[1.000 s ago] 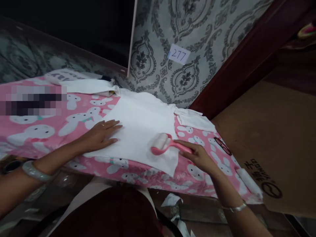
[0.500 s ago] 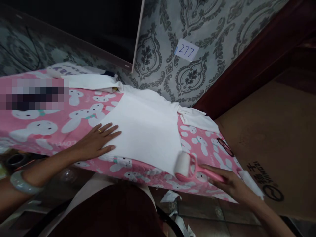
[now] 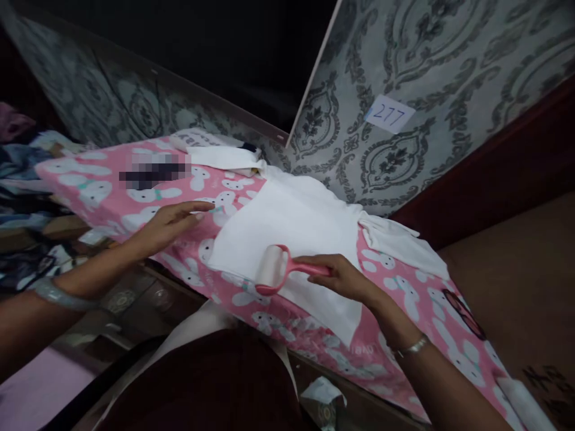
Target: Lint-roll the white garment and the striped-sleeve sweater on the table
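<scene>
A white long-sleeved top (image 3: 305, 215) lies spread over a pink cloth with white rabbits (image 3: 404, 293), its sleeves stretched out to both sides. My right hand (image 3: 344, 275) grips the pink handle of a lint roller (image 3: 271, 269). The white roll is over the lower left part of the top, near its hem; whether it touches the fabric I cannot tell. My left hand (image 3: 173, 224) hovers left of the top over the pink cloth, fingers stretched out and holding nothing.
A dark screen (image 3: 202, 54) stands behind the table. Glasses (image 3: 465, 311) lie on the cloth at the right, near a cardboard box (image 3: 516, 257). Piled clothes (image 3: 27, 161) are at the far left. A paper scrap (image 3: 323, 390) lies below the front edge.
My right hand has carried the lint roller left, from the top's lower right corner to its lower left part. My left hand has come off the top. The view has shifted left.
</scene>
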{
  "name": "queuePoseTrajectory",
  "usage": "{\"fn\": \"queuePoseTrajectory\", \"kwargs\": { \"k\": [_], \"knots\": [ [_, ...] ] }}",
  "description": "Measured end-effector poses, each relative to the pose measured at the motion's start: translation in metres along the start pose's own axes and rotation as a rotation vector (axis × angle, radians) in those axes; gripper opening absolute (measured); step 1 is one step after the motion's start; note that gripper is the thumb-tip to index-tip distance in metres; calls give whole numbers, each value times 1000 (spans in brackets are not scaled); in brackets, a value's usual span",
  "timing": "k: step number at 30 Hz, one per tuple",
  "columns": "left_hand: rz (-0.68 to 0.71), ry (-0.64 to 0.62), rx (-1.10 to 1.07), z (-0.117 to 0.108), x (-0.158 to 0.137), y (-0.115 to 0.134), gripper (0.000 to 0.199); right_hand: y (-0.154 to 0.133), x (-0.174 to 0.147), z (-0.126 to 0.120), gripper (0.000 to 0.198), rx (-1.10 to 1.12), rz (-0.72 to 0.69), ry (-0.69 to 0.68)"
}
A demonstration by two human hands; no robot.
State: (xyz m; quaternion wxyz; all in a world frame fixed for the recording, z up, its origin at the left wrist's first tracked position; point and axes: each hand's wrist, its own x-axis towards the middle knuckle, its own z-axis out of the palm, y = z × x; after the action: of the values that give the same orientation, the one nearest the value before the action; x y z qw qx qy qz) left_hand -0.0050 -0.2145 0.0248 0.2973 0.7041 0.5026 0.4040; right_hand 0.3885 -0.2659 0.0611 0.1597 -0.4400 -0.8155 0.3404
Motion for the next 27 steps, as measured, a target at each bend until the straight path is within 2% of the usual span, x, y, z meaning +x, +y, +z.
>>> {"fn": "queuePoseTrajectory", "kwargs": {
  "k": [4, 7, 10, 13, 15, 17, 20, 22, 24, 27],
  "knots": [
    [-21, 171, -106, -21, -1, 8, 51, -28, 81, 37, 42, 18, -240, -113],
    [27, 316, -175, -32, 4, 16, 44, -54, 120, 65, 43, 74, -372, -163],
    [73, 432, -226, -41, 9, 17, 34, -60, 120, 66, 43, 170, -374, -94],
    [49, 480, -219, -40, 11, 6, 29, -38, 84, 36, 44, 201, -243, 82],
    [29, 421, -182, -29, 11, -5, 30, -13, 51, 12, 44, 138, -98, 195],
    [40, 303, -102, -9, 10, -13, 31, 11, 20, -5, 44, 87, 45, 291],
    [223, 98, 139, 26, 4, -18, 29, 34, -5, -14, 46, 64, 186, 379],
    [429, -34, 311, 46, -3, -19, 26, 40, -1, -10, 46, 36, 217, 380],
    [578, -100, 425, 59, -10, -21, 25, 40, 21, -4, 48, -6, 199, 362],
    [615, -90, 482, 66, -18, -27, 25, 31, 81, 9, 52, -32, 128, 359]
  ]
}}
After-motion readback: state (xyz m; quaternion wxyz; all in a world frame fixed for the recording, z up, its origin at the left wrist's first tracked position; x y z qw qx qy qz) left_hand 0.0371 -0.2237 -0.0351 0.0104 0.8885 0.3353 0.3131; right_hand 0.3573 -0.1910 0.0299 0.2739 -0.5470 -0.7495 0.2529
